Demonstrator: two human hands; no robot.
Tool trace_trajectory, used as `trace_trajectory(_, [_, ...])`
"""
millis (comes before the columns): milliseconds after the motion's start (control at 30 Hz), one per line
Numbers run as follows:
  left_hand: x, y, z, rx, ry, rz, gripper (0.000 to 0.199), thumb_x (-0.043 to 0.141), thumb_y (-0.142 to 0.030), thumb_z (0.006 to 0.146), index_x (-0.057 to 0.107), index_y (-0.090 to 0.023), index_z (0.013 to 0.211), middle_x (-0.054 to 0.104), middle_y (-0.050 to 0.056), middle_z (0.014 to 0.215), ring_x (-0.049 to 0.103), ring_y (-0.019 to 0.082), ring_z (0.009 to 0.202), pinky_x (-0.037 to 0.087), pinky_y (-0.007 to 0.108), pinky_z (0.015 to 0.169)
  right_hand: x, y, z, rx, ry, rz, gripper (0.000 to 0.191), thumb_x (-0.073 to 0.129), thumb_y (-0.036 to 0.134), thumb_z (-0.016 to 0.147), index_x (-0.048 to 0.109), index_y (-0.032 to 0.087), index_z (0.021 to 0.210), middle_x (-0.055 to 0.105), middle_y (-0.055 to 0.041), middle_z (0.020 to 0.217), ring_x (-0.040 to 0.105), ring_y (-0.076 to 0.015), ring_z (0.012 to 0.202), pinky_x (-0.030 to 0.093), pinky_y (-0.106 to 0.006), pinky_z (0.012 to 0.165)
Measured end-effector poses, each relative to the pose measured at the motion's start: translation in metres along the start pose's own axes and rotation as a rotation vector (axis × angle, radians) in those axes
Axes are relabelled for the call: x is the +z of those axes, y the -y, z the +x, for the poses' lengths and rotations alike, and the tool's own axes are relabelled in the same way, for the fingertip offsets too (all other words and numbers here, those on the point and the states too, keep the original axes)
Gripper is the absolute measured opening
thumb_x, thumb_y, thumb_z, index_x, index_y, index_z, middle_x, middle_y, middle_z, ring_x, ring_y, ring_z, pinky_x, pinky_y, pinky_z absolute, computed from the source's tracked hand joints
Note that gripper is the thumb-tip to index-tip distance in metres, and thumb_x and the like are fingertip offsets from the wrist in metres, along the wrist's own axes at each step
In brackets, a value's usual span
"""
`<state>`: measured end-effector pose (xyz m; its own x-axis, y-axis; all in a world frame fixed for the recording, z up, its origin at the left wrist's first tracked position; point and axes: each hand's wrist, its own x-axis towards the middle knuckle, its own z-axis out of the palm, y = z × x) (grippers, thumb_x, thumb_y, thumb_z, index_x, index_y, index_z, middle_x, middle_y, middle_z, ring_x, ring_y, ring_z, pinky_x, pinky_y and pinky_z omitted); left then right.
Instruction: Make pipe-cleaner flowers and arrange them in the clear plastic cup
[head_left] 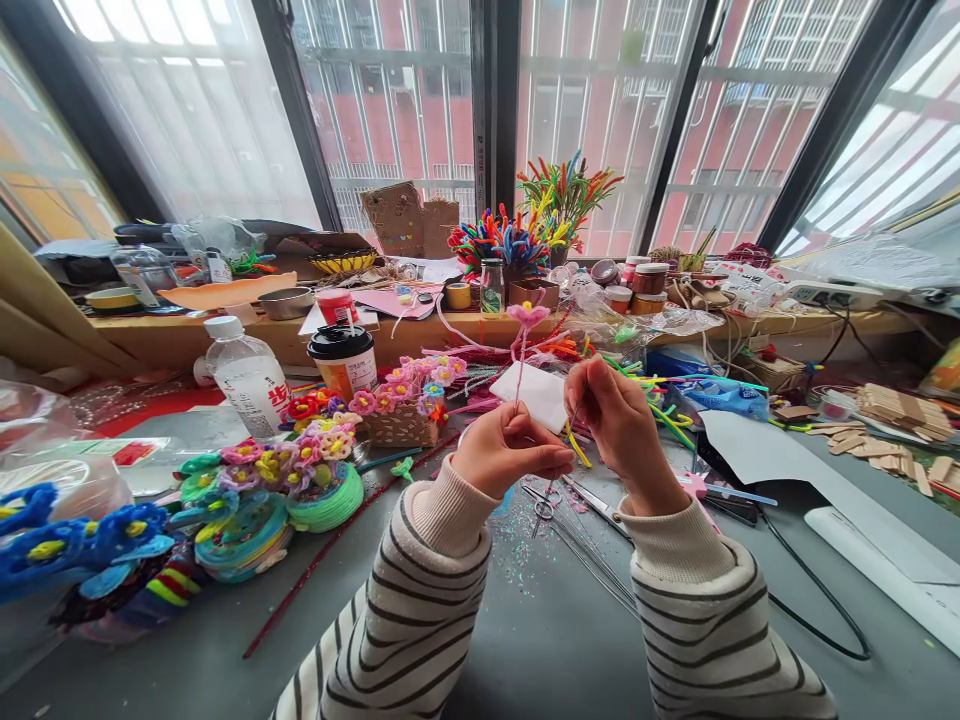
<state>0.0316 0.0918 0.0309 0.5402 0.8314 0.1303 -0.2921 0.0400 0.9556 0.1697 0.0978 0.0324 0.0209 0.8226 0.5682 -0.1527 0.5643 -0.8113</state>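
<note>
A pink pipe-cleaner flower with a yellow centre stands upright above my left hand, whose closed fingers grip its thin twisted stem. To the right and a little higher, my right hand is closed in a pinch on a thin dark strand. This strand runs down toward my left fingertips; whether it is the lower stem or a separate wire I cannot tell. Below the hands lie scissors, several thin metal wires and scattered glitter.
Pipe-cleaner flowers fill a woven box and pots on the left, near a plastic bottle and a lidded cup. White paper, a black cable and wooden sticks lie right. Craft supplies crowd the sill.
</note>
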Motion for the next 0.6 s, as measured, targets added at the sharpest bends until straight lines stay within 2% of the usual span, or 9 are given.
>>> trace_trajectory(200, [-0.0025, 0.0033, 0.0046, -0.03, 0.001, -0.04, 0.056, 0.079, -0.017, 0.046, 0.025, -0.019, 0.059, 0.065, 0.0, 0.053, 0.062, 0.014, 0.049, 0.051, 0.024, 0.048, 0.0012, -0.0033, 0.0006, 0.047, 0.025, 0.16, 0.04, 0.046, 0.049, 0.08, 0.05, 0.019, 0.055, 0.035, 0.0055, 0.045, 0.03, -0.0063, 0.041, 0.02, -0.024, 0.041])
trace_trajectory(600, [0.0007, -0.0007, 0.0006, -0.035, 0.021, -0.064, 0.052, 0.078, -0.015, 0.049, 0.026, -0.018, 0.058, 0.065, 0.0, 0.052, 0.062, 0.012, 0.049, 0.051, 0.021, 0.047, 0.0072, -0.0045, 0.0006, 0.06, 0.002, 0.234, 0.042, 0.048, 0.054, 0.077, 0.047, 0.019, 0.052, 0.031, 0.007, 0.041, 0.025, -0.0064, 0.039, 0.018, -0.024, 0.041])
